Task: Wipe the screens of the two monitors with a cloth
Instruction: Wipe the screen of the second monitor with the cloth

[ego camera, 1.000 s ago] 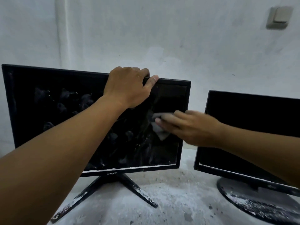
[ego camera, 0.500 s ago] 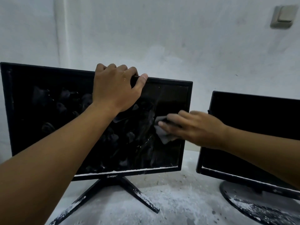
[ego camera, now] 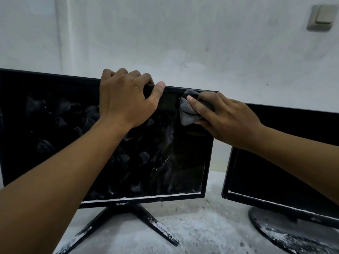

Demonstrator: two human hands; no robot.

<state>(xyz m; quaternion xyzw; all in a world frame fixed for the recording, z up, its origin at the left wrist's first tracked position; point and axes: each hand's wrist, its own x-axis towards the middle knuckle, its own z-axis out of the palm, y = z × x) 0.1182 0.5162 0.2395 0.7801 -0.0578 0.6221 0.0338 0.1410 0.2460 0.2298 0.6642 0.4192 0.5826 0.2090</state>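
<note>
Left hand (ego camera: pixel 126 99) grips the left monitor (ego camera: pixel 55 125) by its top bezel, steadying it. Right hand (ego camera: pixel 225 118) pinches the soft cloth (ego camera: pixel 187 114) against its upper right screen corner. Panel probably fragile; press lightly.

1. My left hand (ego camera: pixel 126 99) is bare: broad back, four knuckle ridges along its 12 o'clock edge.
2. A small cluster of pale, shiny specks (ego camera: pixel 134 84) sits on the back of it, toward 1 o'clock, just below the knuckles.
3. Its thumbnail (ego camera: pixel 161 86) is short, pale and rounded.
4. My left forearm (ego camera: pixel 64 171) is bare, widening toward the 8 o'clock corner of the view.
5. My right hand (ego camera: pixel 229 118) is bare too, with faint tendon lines across its back.
6. One short, pale fingernail (ego camera: pixel 189 97) shows at its 10 o'clock end.
7. My right forearm (ego camera: pixel 302 149) is bare, running off toward 4 o'clock.
</note>
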